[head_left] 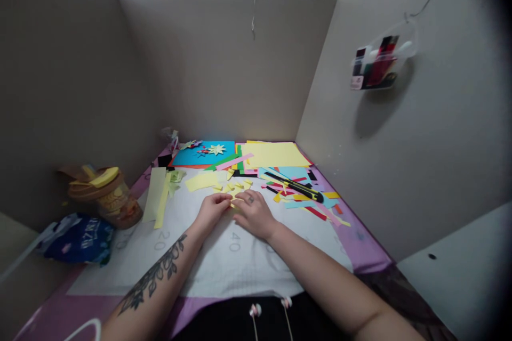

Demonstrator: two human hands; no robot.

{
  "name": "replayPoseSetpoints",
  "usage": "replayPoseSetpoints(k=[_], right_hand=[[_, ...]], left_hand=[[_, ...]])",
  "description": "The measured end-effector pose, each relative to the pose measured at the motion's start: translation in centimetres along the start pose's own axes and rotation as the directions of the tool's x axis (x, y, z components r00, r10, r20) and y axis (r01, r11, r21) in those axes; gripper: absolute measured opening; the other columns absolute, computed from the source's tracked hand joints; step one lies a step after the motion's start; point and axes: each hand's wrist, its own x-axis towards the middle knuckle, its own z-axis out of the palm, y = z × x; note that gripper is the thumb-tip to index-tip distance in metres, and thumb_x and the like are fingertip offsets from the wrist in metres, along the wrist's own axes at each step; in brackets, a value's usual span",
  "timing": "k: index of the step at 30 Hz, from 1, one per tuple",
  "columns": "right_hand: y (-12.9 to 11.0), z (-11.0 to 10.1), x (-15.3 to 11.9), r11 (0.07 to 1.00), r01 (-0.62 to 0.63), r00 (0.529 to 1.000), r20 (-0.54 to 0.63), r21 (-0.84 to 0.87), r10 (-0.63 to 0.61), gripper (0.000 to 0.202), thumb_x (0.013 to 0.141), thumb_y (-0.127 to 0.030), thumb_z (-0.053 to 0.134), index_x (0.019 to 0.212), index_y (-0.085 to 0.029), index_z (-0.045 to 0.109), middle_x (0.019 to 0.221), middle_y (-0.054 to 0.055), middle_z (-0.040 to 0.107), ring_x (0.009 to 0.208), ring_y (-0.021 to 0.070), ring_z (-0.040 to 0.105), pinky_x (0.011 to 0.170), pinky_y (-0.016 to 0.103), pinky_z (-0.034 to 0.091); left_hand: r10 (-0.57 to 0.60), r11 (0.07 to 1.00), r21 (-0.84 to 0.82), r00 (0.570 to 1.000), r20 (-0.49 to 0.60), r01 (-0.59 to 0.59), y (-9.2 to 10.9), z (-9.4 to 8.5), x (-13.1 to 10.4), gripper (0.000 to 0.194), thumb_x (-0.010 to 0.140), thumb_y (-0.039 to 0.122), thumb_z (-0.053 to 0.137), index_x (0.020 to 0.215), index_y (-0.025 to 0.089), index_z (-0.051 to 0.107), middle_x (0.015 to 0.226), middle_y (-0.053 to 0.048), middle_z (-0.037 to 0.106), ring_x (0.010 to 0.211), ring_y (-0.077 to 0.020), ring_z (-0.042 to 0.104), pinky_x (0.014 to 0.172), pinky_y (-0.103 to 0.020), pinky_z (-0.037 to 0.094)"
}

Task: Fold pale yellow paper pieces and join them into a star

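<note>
My left hand (pixel 215 209) and my right hand (pixel 253 210) meet over the middle of the white sheet (pixel 216 272). Between their fingertips is a small piece of yellow paper (pixel 234 204), mostly covered by the fingers. The left thumb and fingers pinch its left side, while the right fingers, one with a ring, bend over the other side. Just beyond lie several small folded yellow paper pieces (pixel 239 186). A pale yellow paper rectangle (pixel 201 181) rests to their left.
A black and yellow utility knife (pixel 298 187) lies among coloured paper strips (pixel 306 204) at the right. Yellow sheets (pixel 276 154) and a blue sheet (pixel 188 156) with paper stars (pixel 216 149) are at the back. A lidded cup (pixel 116 202) and blue packet (pixel 82 238) stand left. Grey panels surround the table.
</note>
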Motion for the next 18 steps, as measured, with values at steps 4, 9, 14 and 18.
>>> replayPoseSetpoints(k=[4, 9, 14, 18], right_hand=[[-0.4, 0.8, 0.3, 0.990, 0.025, 0.998, 0.059, -0.139, -0.016, 0.018, 0.092, -0.017, 0.047, 0.102, -0.020, 0.061, 0.102, 0.010, 0.063, 0.100, 0.0247, 0.048, 0.084, 0.040, 0.035], [0.9, 1.0, 0.1, 0.983, 0.120, 0.990, 0.088, -0.142, -0.108, 0.019, 0.092, -0.017, 0.047, 0.085, -0.019, 0.064, 0.089, 0.007, 0.067, 0.087, 0.0208, 0.054, 0.075, 0.036, 0.036], [3.1, 0.2, -0.8, 0.970, 0.211, 0.956, 0.181, 0.119, -0.230, 0.015, 0.089, -0.018, 0.051, 0.086, -0.021, 0.064, 0.093, 0.004, 0.070, 0.089, 0.0161, 0.061, 0.078, 0.031, 0.039], [4.4, -0.1, -1.3, 0.964, 0.153, 0.962, 0.191, 0.218, -0.196, 0.014, 0.087, -0.017, 0.052, 0.086, -0.021, 0.065, 0.094, 0.005, 0.071, 0.092, 0.0163, 0.063, 0.083, 0.031, 0.043]], left_hand=[[-0.073, 0.994, -0.084, 0.997, -0.004, 0.072, -0.4, 0.0, -0.1, 0.029, 0.065, 0.031, 0.066, 0.086, 0.011, 0.068, 0.073, -0.005, 0.068, 0.066, -0.0160, 0.061, 0.065, -0.027, 0.047], [0.064, 0.938, 0.337, 0.996, 0.058, -0.080, -0.6, -0.8, -1.3, 0.023, 0.076, 0.029, 0.057, 0.084, 0.013, 0.071, 0.067, -0.005, 0.066, 0.066, -0.0189, 0.061, 0.065, -0.031, 0.047], [0.368, 0.549, 0.670, 0.865, 0.341, -0.499, -0.4, -1.0, -3.3, 0.025, 0.084, 0.018, 0.048, 0.090, 0.020, 0.072, 0.097, -0.010, 0.067, 0.091, -0.0230, 0.059, 0.083, -0.037, 0.046], [0.388, 0.422, 0.602, 0.735, 0.556, -0.678, -0.4, -0.5, -3.8, 0.032, 0.084, 0.010, 0.046, 0.102, 0.022, 0.069, 0.100, -0.009, 0.068, 0.097, -0.0224, 0.059, 0.089, -0.037, 0.046]])
